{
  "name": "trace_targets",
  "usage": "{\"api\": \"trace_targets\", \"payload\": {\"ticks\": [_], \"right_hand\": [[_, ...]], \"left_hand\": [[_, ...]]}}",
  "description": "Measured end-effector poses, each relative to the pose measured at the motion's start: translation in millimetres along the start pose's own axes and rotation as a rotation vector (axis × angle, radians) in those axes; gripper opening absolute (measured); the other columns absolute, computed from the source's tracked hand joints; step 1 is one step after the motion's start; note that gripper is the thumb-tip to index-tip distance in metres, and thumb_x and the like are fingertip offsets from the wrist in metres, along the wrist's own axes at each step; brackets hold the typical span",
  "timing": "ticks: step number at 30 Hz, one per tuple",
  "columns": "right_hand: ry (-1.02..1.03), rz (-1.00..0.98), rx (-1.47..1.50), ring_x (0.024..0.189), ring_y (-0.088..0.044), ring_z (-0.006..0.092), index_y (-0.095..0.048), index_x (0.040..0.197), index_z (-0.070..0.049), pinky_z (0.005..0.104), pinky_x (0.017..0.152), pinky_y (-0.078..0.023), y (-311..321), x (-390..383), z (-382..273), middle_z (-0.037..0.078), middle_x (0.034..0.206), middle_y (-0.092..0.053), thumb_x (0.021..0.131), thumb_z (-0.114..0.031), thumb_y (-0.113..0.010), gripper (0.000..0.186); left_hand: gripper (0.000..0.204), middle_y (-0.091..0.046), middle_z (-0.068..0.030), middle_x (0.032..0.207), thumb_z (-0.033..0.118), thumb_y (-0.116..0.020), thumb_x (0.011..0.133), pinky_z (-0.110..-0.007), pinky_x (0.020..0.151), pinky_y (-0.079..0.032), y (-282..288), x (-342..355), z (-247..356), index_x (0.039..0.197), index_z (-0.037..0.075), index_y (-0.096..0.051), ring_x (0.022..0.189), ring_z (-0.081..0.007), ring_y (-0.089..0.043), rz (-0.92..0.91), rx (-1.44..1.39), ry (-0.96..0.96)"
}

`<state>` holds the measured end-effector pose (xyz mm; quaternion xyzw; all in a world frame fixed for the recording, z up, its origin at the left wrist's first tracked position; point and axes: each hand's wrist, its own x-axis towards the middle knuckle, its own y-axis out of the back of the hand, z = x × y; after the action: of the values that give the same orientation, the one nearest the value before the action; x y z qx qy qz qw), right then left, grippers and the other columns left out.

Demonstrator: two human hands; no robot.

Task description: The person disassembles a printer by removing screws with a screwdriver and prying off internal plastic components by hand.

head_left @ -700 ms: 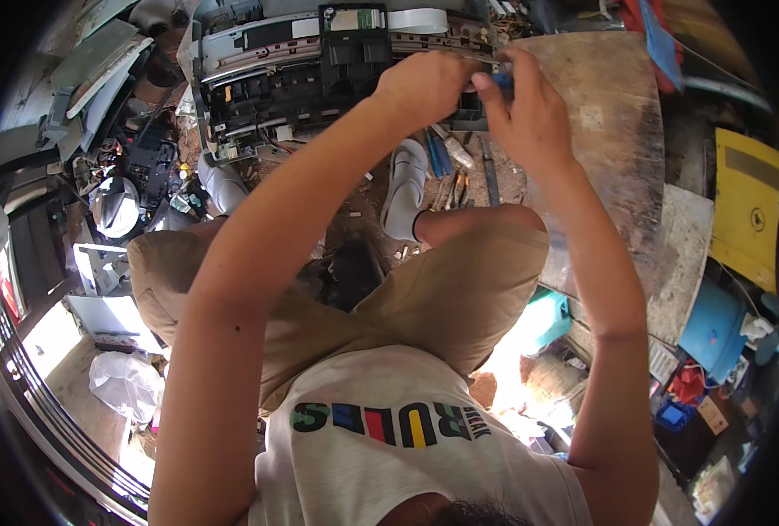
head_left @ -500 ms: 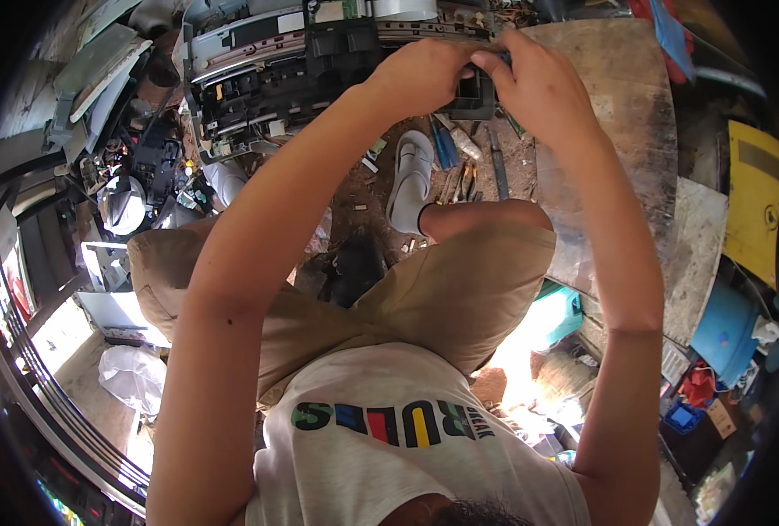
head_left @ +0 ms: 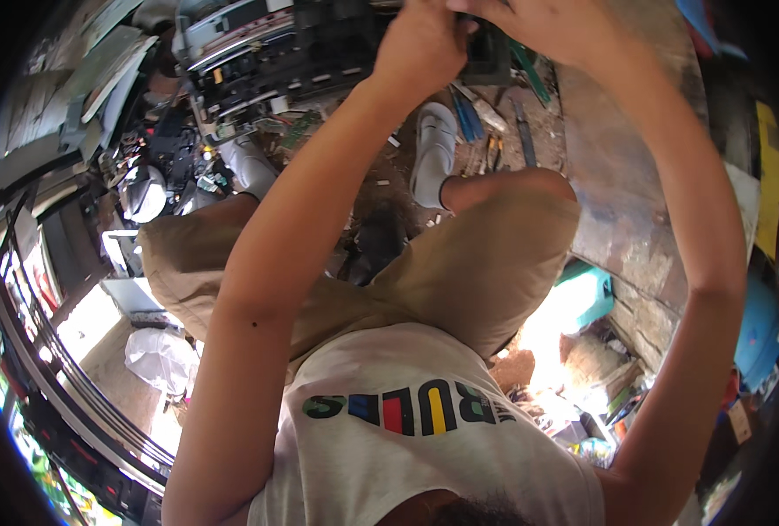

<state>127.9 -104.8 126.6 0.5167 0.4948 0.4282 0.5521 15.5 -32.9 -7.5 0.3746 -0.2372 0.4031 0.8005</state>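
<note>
A stripped-down printer carcass, black and grey with long metal rods, lies on the ground ahead of me. Over its right end my left hand is closed, with the fingertips curled in. My right hand meets it there from the right, its thumb close to the left fingers. The upper edge of the picture cuts off part of both hands. Whatever they pinch is hidden between the fingers.
Blue-handled tools and a dark metal tool lie beside my foot. A wooden board is on the right, with a teal crate below it. Scrap parts and a clear plastic bag are at the left.
Both hands have gone farther up, partly out of the picture, and the right arm has swung outward. The whole view has shifted, bringing the carcass nearer the upper edge.
</note>
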Motion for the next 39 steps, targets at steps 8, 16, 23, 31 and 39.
{"api": "trace_targets", "payload": {"ticks": [8,16,23,31,39], "right_hand": [[0.305,0.093,0.249,0.081,-0.059,0.0413,-0.054,0.103,-0.001,0.0476,0.07,-0.047,-27,-5,23,0.019,0.084,-0.062,0.089,-0.01,-0.061,0.017],[0.517,-0.033,0.117,0.091,-0.059,0.0377,-0.058,0.103,-0.003,0.0455,0.08,-0.049,-12,8,20,0.012,0.108,-0.061,0.084,-0.005,-0.065,0.02],[-0.038,-0.1,0.033,0.091,-0.062,0.0415,-0.058,0.1,0.001,0.0495,0.078,-0.049,-10,6,12,0.023,0.09,-0.065,0.092,-0.024,-0.063,0.027],[0.118,-0.154,-0.016,0.09,-0.061,0.0397,-0.057,0.092,0.002,0.0483,0.078,-0.049,-10,5,16,0.021,0.087,-0.063,0.089,-0.012,-0.063,0.016],[0.571,0.047,-0.019,0.095,-0.058,0.0337,-0.057,0.103,-0.005,0.0421,0.081,-0.049,-11,3,12,0.012,0.1,-0.058,0.082,0.001,-0.061,0.022]], "left_hand": [[0.019,-0.068,-0.019,0.085,0.008,-0.071,0.078,-0.043,0.068,-0.053,-12,-16,1,0.097,0.005,-0.069,0.079,-0.0388,-0.066,0.012,-0.177,0.335],[0.018,-0.064,-0.0169,0.089,0.005,-0.07,0.077,-0.043,0.072,-0.052,-21,-21,5,0.094,0.003,-0.065,0.085,-0.0376,-0.063,0.139,-0.167,0.421],[0.033,-0.064,-0.0178,0.106,0.001,-0.062,0.08,-0.047,0.08,-0.052,-8,-13,-11,0.112,0.003,-0.062,0.098,-0.0389,-0.062,-0.132,-0.2,0.207],[0.026,-0.066,-0.0149,0.091,0.002,-0.068,0.075,-0.045,0.073,-0.052,-12,-15,-7,0.101,0.004,-0.066,0.087,-0.0375,-0.064,-0.087,-0.189,0.292],[0.02,-0.061,-0.0162,0.088,0.005,-0.072,0.073,-0.045,0.069,-0.05,-19,-25,5,0.09,0.002,-0.063,0.082,-0.04,-0.061,0.196,-0.207,0.472]]}}
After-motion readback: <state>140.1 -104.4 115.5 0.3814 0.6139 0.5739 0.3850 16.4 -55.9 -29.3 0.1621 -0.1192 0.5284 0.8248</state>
